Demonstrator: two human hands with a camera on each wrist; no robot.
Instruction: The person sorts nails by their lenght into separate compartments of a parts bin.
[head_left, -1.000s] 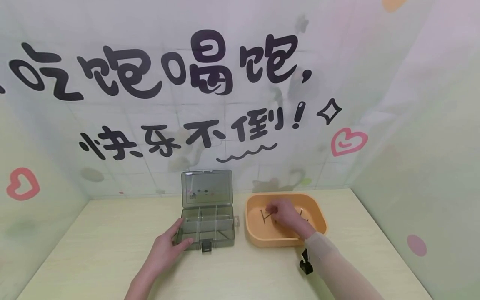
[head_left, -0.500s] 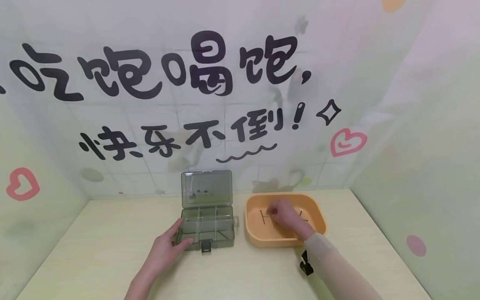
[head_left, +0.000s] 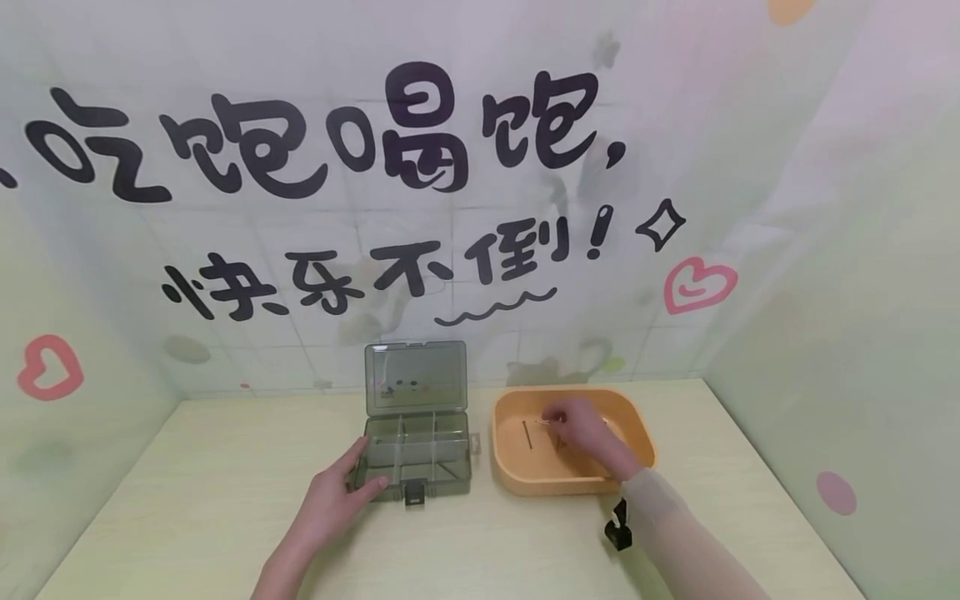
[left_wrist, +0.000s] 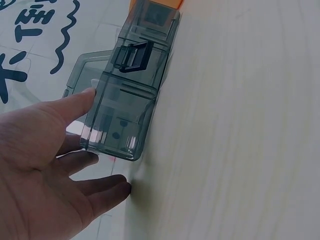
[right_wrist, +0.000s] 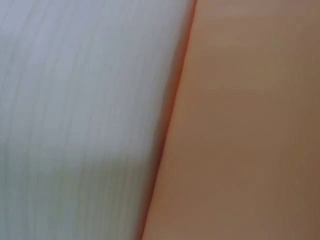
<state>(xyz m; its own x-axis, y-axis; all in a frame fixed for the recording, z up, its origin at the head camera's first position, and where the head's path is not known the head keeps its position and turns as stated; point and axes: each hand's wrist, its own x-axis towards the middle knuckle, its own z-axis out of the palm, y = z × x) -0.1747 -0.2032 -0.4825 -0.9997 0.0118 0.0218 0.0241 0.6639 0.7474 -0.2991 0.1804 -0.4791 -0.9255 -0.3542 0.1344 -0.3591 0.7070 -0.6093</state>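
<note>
My left hand (head_left: 335,495) holds the near left corner of a grey see-through compartment box (head_left: 415,454), its lid standing up at the back. In the left wrist view the thumb (left_wrist: 82,105) presses the box's front edge while the other fingers spread along its side. My right hand (head_left: 583,429) is down inside an orange tray (head_left: 504,467), thumb and forefinger pinching a thin shiny nail (head_left: 542,422). Another nail (head_left: 527,435) lies on the tray floor to the left of the hand. More nails are partly hidden under the hand. The right wrist view shows only tray wall and tabletop.
The tray stands just right of the box on a pale wooden table (head_left: 187,500). A black clip-like piece (head_left: 618,527) shows beside the right sleeve. A printed wall sheet (head_left: 315,350) rises behind, with side walls left and right.
My right hand has shifted slightly right within the tray, and the nail at its fingertips has come away from the one lying at left. The left hand and box stay put.
</note>
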